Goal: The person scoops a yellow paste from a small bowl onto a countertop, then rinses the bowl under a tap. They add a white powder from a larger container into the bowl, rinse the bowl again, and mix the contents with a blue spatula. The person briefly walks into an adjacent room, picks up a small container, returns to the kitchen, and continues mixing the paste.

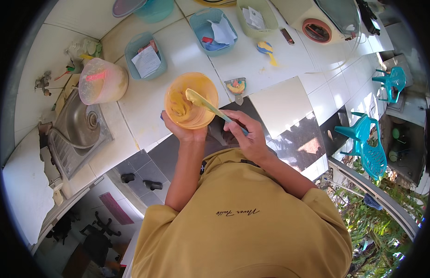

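Orange bowl [191,100] cupped from below in left hand [184,133], just right of sink [78,123]. Right hand [249,136] pinched spatula [210,106] handle, blade w/in bowl. Best kept level, scraped along wall.

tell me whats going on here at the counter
A person in a yellow shirt holds an orange plastic bowl from below in the left hand, above the edge of a white tiled counter. The right hand holds a spatula whose pale blade sits inside the bowl, in a yellow mixture. On the counter behind are teal baskets with papers; a steel sink lies to the left.
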Demonstrator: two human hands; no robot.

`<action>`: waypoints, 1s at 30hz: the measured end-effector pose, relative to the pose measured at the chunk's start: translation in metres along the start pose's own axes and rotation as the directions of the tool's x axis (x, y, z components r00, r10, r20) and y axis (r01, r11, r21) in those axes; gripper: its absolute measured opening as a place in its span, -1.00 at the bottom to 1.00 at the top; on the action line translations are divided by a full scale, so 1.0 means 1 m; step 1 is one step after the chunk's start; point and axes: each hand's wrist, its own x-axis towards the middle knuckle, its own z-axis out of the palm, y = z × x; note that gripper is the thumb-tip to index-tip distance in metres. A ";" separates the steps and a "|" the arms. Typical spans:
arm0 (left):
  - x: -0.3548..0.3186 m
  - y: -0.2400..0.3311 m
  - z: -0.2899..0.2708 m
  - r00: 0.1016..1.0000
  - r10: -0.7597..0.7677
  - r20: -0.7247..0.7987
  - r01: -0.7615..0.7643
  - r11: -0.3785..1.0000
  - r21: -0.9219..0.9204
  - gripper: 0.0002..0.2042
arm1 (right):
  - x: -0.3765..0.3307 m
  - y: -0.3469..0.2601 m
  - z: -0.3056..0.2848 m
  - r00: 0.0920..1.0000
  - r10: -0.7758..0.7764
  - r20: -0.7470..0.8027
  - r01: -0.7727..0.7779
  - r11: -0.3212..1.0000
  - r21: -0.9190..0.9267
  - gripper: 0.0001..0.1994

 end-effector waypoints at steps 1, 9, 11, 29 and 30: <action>-0.002 0.005 0.003 1.000 -0.020 0.019 0.021 0.999 -0.039 -0.44 | 0.008 -0.001 0.007 0.982 -0.182 -0.046 0.166 0.957 -0.239 -0.54; 0.002 0.005 0.007 0.996 -0.082 -0.022 0.078 0.984 -0.161 -0.54 | -0.032 0.017 -0.019 0.919 -0.389 0.066 0.317 0.631 -0.708 -0.51; 0.004 0.006 0.007 0.998 -0.068 -0.002 0.067 0.982 -0.177 -0.53 | -0.046 0.012 -0.037 0.926 -0.375 0.041 0.300 0.667 -0.682 -0.54; -0.013 0.005 -0.011 0.927 0.336 0.165 -0.362 0.917 0.168 -0.52 | 0.009 -0.011 -0.079 0.860 0.502 0.092 -0.505 0.863 0.020 -0.72; -0.015 0.010 -0.017 0.930 0.339 0.144 -0.362 0.913 0.187 -0.53 | 0.011 -0.005 -0.089 0.889 0.457 0.003 -0.457 0.889 -0.021 -0.72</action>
